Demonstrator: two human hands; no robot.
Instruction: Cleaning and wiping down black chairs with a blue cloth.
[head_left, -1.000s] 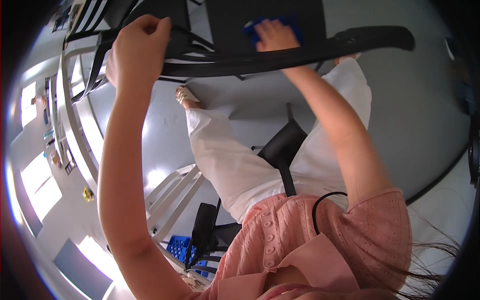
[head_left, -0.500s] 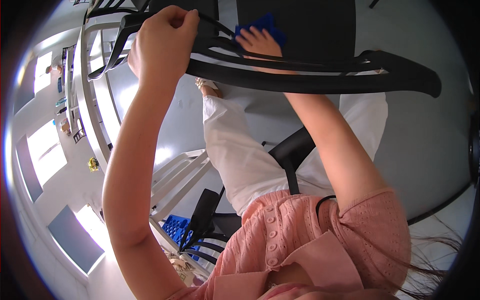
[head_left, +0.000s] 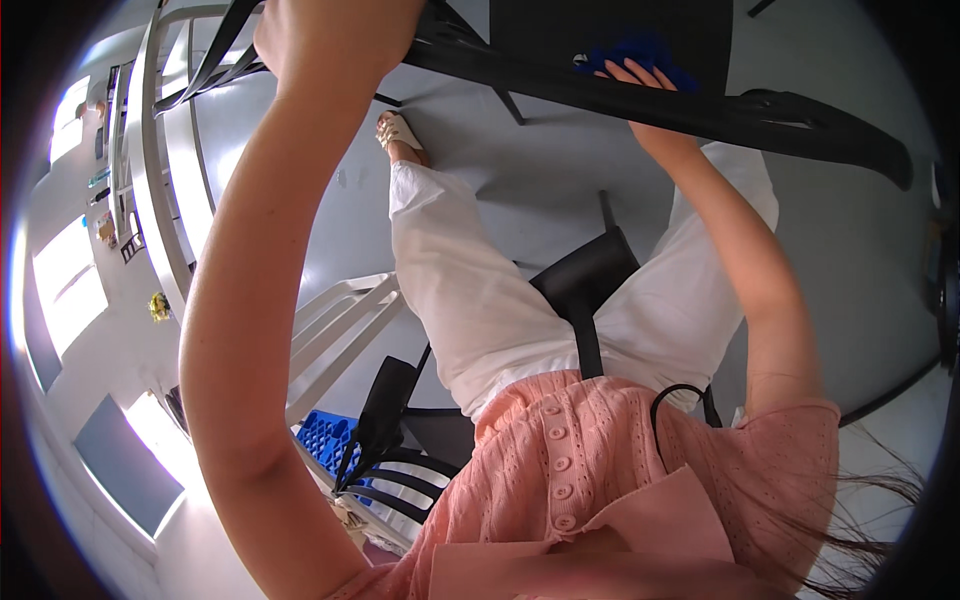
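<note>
Since the earlier frames both hands have climbed toward the top edge of the frame, and the black chair part has swung so its long bar now runs from upper centre down to the upper right.

Left hand (head_left: 335, 40), top centre-left: grip closed around the dark slatted black plastic chair frame (head_left: 790, 112), fingers wrapped over the bar; the fingertips are cut off by the frame edge. Right hand (head_left: 650, 85), top centre-right: fingers pressed flat against a crumpled blue cleaning cloth (head_left: 640, 50), which lies between the hand and the black panel behind the bar. Whether the thumb pinches the cloth I cannot tell; the bar hides it.

Outward from there: white trousers (head_left: 480, 300) and a sandalled foot (head_left: 398, 130) stand on the grey floor (head_left: 850, 290). A second black chair (head_left: 585, 285) sits between the legs at centre. White rails (head_left: 340, 330) at centre left, a blue perforated crate (head_left: 325, 435) at lower left.

Judgement: step in hand looks like wiping the chair, left hand steadying, right hand rubbing with the cloth. Next move likely calls for holding the frame firm while sliding the cloth along the bar toward the unwiped end at upper right.
</note>
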